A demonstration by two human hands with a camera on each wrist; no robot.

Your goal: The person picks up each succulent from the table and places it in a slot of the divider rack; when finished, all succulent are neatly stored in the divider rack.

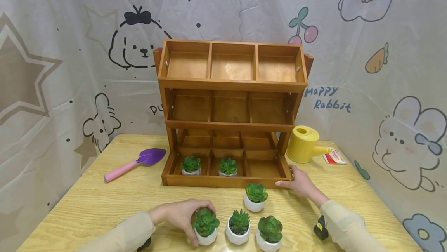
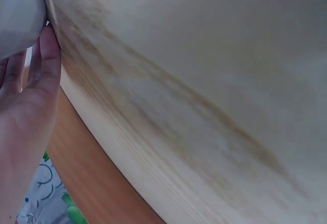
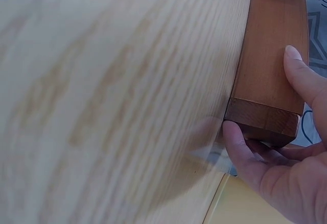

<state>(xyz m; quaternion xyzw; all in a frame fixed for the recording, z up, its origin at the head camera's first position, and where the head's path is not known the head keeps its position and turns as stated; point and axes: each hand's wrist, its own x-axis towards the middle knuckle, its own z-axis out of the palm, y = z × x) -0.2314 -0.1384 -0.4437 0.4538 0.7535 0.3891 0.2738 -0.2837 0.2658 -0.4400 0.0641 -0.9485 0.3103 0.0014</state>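
My left hand (image 1: 186,215) grips a small potted succulent (image 1: 206,223) from its left side, at the front of the table. In the left wrist view its white pot (image 2: 20,17) shows above the fingers of the left hand (image 2: 30,96). My right hand (image 1: 302,182) holds the lower right front corner of a brown wooden tiered shelf (image 1: 227,182). The right wrist view has that thumb on the front board (image 3: 268,45) and the other fingers round its end. Two succulents (image 1: 191,164) sit in the left and middle compartments of the bottom front row.
Right of the left hand stand a spiky succulent (image 1: 239,223), a rosette succulent (image 1: 269,232) and another (image 1: 255,197) nearer the shelf. A purple trowel (image 1: 136,163) lies left of the shelf. Behind its right side are a yellow watering can (image 1: 304,145) and a red-white packet (image 1: 335,157).
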